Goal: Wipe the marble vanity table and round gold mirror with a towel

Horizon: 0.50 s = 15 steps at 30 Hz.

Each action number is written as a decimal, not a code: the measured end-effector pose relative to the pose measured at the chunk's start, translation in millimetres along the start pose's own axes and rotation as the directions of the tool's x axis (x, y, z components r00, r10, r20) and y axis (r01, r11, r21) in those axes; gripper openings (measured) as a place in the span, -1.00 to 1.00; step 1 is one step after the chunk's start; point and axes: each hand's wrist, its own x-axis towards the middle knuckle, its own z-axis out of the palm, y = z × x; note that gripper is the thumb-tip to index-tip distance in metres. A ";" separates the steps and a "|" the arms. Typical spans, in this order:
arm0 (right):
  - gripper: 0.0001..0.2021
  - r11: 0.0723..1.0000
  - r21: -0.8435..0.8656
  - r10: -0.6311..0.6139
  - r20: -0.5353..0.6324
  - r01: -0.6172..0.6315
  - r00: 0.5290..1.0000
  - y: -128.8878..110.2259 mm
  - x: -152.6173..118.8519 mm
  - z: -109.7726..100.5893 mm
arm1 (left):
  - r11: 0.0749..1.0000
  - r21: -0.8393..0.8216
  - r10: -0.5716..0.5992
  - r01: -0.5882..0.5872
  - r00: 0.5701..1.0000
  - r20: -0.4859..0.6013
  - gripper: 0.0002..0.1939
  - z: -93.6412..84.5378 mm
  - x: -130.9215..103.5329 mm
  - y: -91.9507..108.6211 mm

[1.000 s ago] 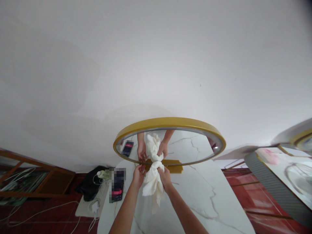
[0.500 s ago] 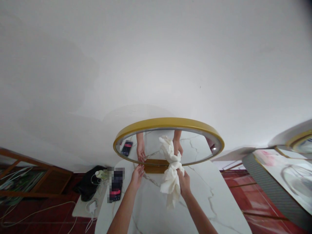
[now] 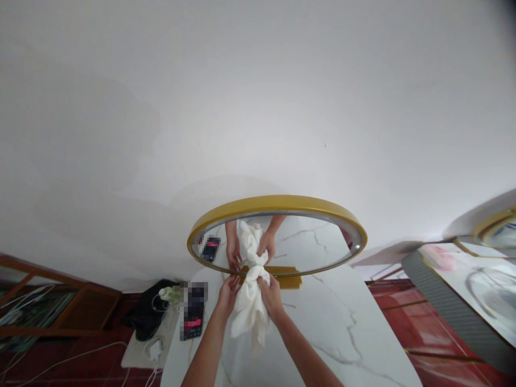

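A round mirror (image 3: pixel 318 242) with a gold frame stands upright on a gold base (image 3: pixel 290 282), on a white marbled table (image 3: pixel 330 333). In my right hand (image 3: pixel 271 298) is a bunched white cloth (image 3: pixel 255 301), its loose end hanging toward me. The top of the cloth presses against the mirror's lower rim above the base. My left hand (image 3: pixel 228 296) is just left of the cloth, fingers curled at the lower rim and the left end of the base. Its fingertips are partly hidden. Both hands and the cloth show again as reflections in the glass.
A phone (image 3: pixel 194 312), partly pixelated, lies at the table's left edge. Beyond it are a black bag (image 3: pixel 145 312) and a white charger (image 3: pixel 156 349) with cables. A wooden shelf (image 3: pixel 88 306) stands left. Another table (image 3: pixel 479 279) with a pink item is at right. A wall rises behind.
My right hand has moved the cloth left along the mirror's lower rim, from right of the base's middle to beside my left hand. My left hand stays nearly in place.
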 end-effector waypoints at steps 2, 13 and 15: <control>-0.57 1.000 -0.004 0.012 -0.033 -0.012 0.999 0.0 0.1 -11.6 | 1.000 0.000 0.003 -0.003 1.000 -0.031 -0.89 0.6 -1.4 1.6; -0.54 0.991 -0.048 0.101 -0.381 -0.129 0.919 -7.3 -0.5 -86.8 | 1.000 -0.014 0.018 -0.019 0.997 -0.073 -0.81 8.1 -12.2 1.1; -0.55 0.992 -0.040 0.097 -0.381 -0.121 0.920 -9.3 -1.0 -78.6 | 1.000 -0.014 0.016 -0.017 0.997 -0.071 -0.81 7.8 -11.9 0.2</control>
